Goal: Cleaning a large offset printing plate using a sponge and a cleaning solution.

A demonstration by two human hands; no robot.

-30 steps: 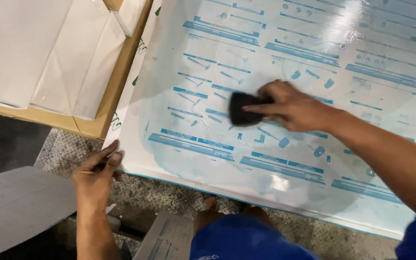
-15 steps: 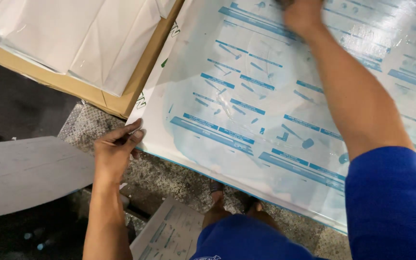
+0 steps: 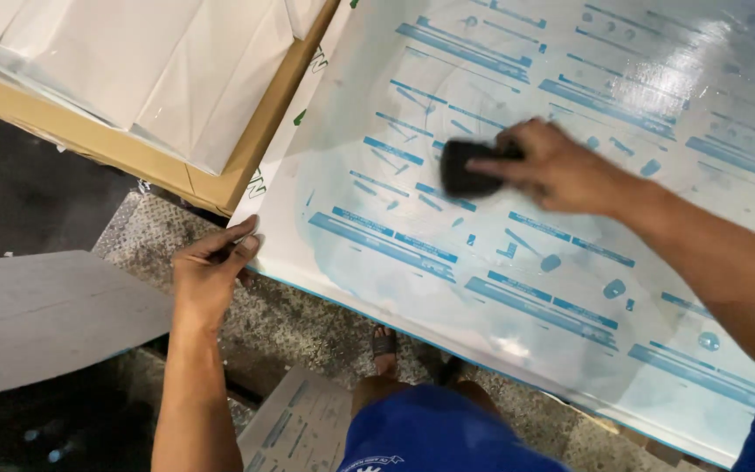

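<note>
Seen from the head camera, sheet (image 3: pixel 570 227): large glossy white panel with blue print, wet film across its middle, lying flat from near-left to far-right. Likely stiff, light, slippery; best held by its edges. Left hand (image 3: pixel 207 275) pinches the near-left corner. Right hand (image 3: pixel 561 170) grips and presses a dark pad (image 3: pixel 465 170) at centre.

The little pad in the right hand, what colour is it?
Black. The pad, pressed on the glossy sheet by the right hand, shows in the head view.
</note>
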